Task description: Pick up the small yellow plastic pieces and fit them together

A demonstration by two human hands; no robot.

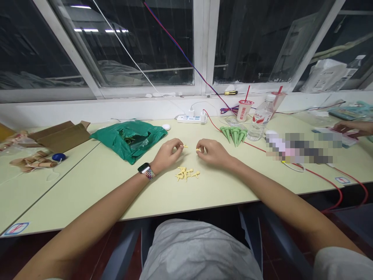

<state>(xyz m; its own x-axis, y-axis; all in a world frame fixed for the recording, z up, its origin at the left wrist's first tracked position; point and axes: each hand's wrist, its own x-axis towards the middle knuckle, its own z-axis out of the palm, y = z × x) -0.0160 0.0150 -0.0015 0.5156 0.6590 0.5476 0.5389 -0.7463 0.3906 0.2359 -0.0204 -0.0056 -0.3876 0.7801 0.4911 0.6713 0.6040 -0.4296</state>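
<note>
My left hand (pixel 168 155), with a watch (pixel 146 170) on its wrist, pinches a small pale-yellow plastic piece (pixel 185 146) between thumb and fingertips. Opposite it, my right hand (pixel 214 153) is closed in a pinch on another small yellow bit (pixel 198 149), mostly covered by the fingers. A narrow gap separates the two hands just above the table. Below them lies a loose pile of small yellow plastic pieces (pixel 186 174), each a short body with thin stubs. Their exact kind is too small to tell.
Green cones (pixel 234 134) and a water bottle (pixel 259 120) stand right, near a lidded cup (pixel 244 111). A torn green bag (pixel 131 138), cardboard box (pixel 60 136) and wooden toys (pixel 35 160) lie left. A red cable (pixel 309 175) crosses the right side; another person's hand (pixel 349 127) is beyond.
</note>
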